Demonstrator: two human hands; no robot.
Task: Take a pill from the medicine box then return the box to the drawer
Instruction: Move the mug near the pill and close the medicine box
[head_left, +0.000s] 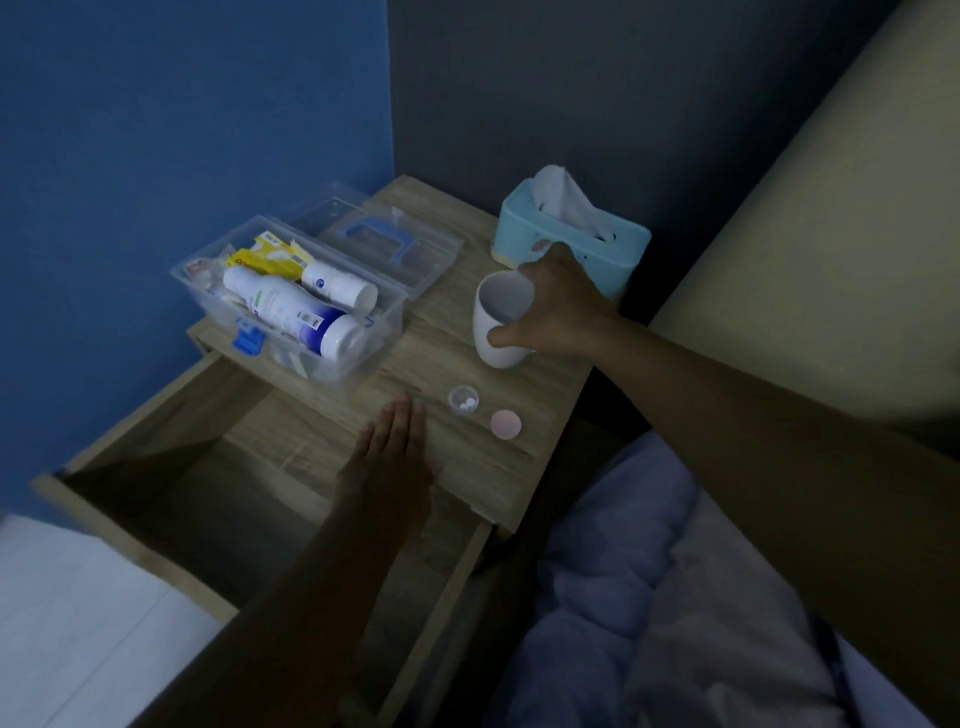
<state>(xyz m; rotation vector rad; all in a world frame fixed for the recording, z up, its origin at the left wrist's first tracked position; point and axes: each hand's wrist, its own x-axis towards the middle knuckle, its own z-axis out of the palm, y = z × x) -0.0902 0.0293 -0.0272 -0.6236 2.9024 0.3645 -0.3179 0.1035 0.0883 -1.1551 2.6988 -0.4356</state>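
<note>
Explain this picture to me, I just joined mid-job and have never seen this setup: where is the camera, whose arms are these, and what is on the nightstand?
There is no machine here. The single picture comes from a wide-angle camera on a person's head, looking down at their own bare arms.

The right hand grips a white cup at its rim; the cup stands on the nightstand. The left hand lies flat and open on the wood, holding nothing.

Also on top: the clear medicine box, lid swung open, with bottles and packets inside; a small clear cup with two white pills; a pink cap beside it; and a blue tissue box at the back.

Below, the drawer is pulled out and looks empty, though it is dim. The box is not yet back in it.
</note>
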